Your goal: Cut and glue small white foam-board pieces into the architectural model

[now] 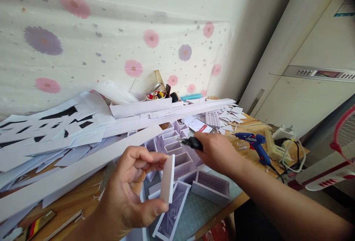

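Note:
My left hand [133,193] pinches a small white board piece [167,180] on edge between thumb and fingers. To its right and farther off, my right hand [215,150] is closed round a tool with a black handle [195,143]; its metallic tip points left over several white open boxes [179,159]. The tool's exact kind is hard to make out. Below the held piece stands a narrow white box [181,187] containing thin white strips. Another white box [211,186] sits to the right on the green cutting mat [203,209].
A long white strip [83,170] crosses the left side beside stacked cut sheets [55,122]. A phone [198,124] lies behind the boxes. At the right are a blue glue gun [253,144], cables and a power strip [273,146]. White scraps [233,113] lie at the back.

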`<state>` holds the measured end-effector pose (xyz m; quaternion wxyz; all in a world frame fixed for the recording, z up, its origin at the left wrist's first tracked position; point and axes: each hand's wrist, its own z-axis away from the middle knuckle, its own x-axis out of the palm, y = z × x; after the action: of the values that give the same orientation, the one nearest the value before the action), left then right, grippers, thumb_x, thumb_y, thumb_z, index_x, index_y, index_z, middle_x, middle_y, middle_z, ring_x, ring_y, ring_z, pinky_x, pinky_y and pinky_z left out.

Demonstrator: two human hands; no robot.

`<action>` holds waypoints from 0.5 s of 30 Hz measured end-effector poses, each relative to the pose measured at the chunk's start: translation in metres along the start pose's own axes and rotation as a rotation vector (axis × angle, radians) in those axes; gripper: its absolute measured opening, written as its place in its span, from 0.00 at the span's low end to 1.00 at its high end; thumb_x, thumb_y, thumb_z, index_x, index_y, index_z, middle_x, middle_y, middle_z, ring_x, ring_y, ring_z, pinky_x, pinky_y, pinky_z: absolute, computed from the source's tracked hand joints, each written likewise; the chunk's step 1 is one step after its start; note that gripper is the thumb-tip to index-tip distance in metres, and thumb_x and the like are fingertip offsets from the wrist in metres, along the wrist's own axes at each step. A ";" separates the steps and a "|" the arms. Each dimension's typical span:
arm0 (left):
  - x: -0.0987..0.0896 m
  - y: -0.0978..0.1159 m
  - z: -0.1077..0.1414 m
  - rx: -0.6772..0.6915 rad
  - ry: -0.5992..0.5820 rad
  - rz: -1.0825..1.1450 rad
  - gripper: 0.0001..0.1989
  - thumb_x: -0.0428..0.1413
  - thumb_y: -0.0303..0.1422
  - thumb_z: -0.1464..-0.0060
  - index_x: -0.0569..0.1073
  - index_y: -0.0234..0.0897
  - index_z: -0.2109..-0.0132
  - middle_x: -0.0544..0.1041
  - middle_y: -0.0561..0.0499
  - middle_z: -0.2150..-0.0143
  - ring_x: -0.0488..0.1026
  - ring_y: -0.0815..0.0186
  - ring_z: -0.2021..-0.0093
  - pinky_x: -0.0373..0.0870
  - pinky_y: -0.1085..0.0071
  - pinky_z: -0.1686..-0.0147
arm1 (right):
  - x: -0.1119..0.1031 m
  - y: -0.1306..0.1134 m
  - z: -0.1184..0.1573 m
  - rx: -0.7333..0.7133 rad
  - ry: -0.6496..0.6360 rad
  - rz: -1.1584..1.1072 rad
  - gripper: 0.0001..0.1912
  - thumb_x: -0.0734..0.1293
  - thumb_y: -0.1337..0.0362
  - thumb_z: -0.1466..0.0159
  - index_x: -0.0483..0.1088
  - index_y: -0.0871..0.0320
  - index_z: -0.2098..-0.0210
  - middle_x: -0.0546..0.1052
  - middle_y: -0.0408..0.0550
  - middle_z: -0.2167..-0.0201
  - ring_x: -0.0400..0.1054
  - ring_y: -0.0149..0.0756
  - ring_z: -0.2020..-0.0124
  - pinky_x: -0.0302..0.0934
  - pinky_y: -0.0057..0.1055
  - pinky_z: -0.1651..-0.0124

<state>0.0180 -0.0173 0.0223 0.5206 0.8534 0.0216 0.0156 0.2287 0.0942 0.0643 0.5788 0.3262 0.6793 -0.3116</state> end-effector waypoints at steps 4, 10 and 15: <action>-0.004 -0.004 -0.004 0.046 0.017 -0.263 0.24 0.68 0.32 0.55 0.67 0.47 0.53 0.80 0.52 0.52 0.78 0.65 0.52 0.75 0.71 0.50 | 0.004 0.033 -0.002 0.095 -0.041 0.043 0.09 0.61 0.62 0.35 0.72 0.58 0.63 0.81 0.56 0.67 0.74 0.45 0.67 0.47 0.32 0.71; -0.005 -0.007 -0.006 0.173 0.043 -0.792 0.25 0.65 0.32 0.54 0.66 0.46 0.50 0.79 0.50 0.53 0.79 0.59 0.55 0.78 0.60 0.54 | 0.017 0.090 0.016 0.074 -0.202 0.054 0.09 0.65 0.60 0.38 0.74 0.58 0.64 0.81 0.57 0.65 0.74 0.48 0.66 0.51 0.31 0.69; -0.001 -0.007 -0.007 0.309 0.044 -0.911 0.25 0.63 0.30 0.52 0.65 0.45 0.47 0.79 0.50 0.51 0.79 0.59 0.54 0.78 0.64 0.54 | 0.015 0.103 0.031 0.005 -0.233 -0.025 0.07 0.63 0.61 0.37 0.72 0.58 0.66 0.79 0.50 0.69 0.71 0.40 0.69 0.54 0.30 0.68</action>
<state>0.0166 -0.0083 0.0195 0.3407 0.8239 0.4066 -0.1994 0.3273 0.1316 0.0405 0.6492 0.2806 0.6107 -0.3561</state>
